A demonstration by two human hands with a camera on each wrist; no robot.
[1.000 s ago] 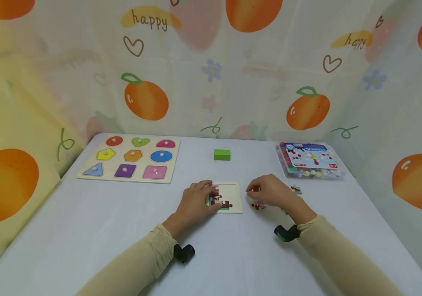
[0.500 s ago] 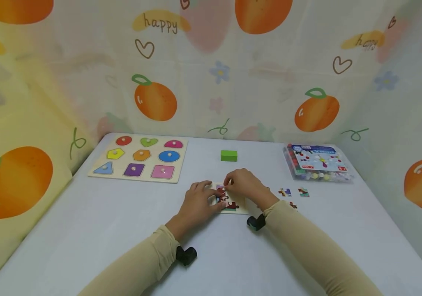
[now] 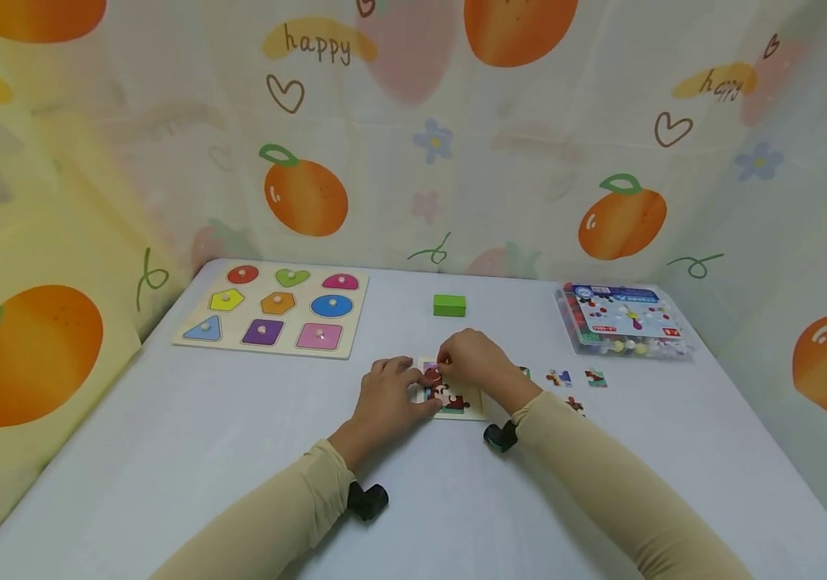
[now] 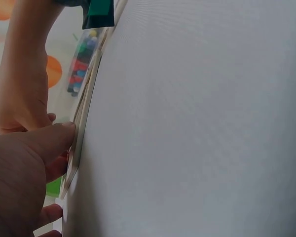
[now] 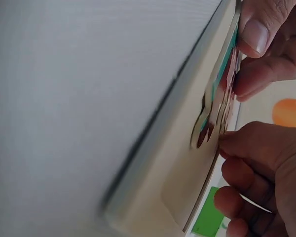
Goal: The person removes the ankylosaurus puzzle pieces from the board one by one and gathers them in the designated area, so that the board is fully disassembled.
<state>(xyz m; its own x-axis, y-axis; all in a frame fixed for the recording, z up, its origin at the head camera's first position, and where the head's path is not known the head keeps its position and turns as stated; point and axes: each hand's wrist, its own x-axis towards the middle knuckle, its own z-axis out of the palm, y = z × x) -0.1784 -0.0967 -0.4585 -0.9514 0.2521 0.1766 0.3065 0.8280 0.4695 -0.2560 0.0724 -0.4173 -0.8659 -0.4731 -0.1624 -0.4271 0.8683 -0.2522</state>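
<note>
A small cream puzzle tray (image 3: 476,408) lies in the middle of the table, its left and near parts filled with joined red-brown and teal pieces (image 3: 454,402). My left hand (image 3: 387,399) holds the tray at its left side, thumb near the front edge and index finger over the pieces. Over the tray's far part, my right hand (image 3: 476,360) pinches a small puzzle piece (image 3: 445,362), mostly hidden by the fingers. In the right wrist view the right thumb and fingertips meet right beside the joined pieces (image 5: 207,126). Bare tray wood (image 5: 153,190) shows nearer that camera.
Loose puzzle pieces (image 3: 559,378) lie right of the tray, partly behind the right forearm. A green block (image 3: 449,305) stands beyond it. A shape board with knobs (image 3: 290,354) is at the back left, a clear bead box (image 3: 623,318) at the back right.
My right hand has moved left from the loose pieces to the tray, bringing a piece, and has stayed there since. My left hand keeps its place on the tray. The head view has shifted slightly.
</note>
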